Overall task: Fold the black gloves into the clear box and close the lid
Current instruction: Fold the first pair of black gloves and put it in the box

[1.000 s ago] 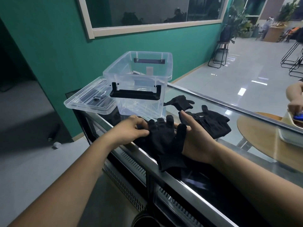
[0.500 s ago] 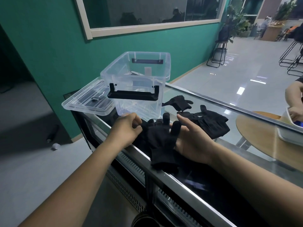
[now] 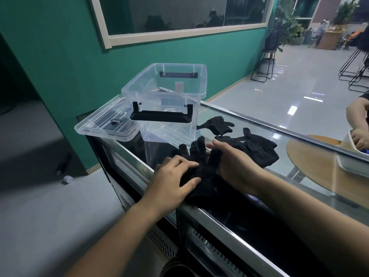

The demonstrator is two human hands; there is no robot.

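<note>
- The left hand (image 3: 171, 180) is lying flat with fingers spread, pressing down on a black glove (image 3: 201, 172) at the near edge of the glass table (image 3: 249, 124); it is pressing, not gripping.
- The right hand (image 3: 232, 164) is resting on the same glove's right side, fingers loosely curled along its edge, with the glove's fingers (image 3: 196, 145) sticking up past both hands toward the box.
- A second pile of black gloves (image 3: 257, 147) is lying just right of the right hand, and another single glove (image 3: 216, 124) is sitting farther back, beside the box.
- The clear box (image 3: 165, 100) is standing open toward the table's left end, its black handles (image 3: 161, 114) hanging at the near and far walls; nothing black is showing inside it.
- The clear lid (image 3: 107, 124) is resting left of the box, overhanging the table's left edge.
- A small pale label (image 3: 179, 87) is showing on the box's far wall; any writing on it is too small to read.
</note>
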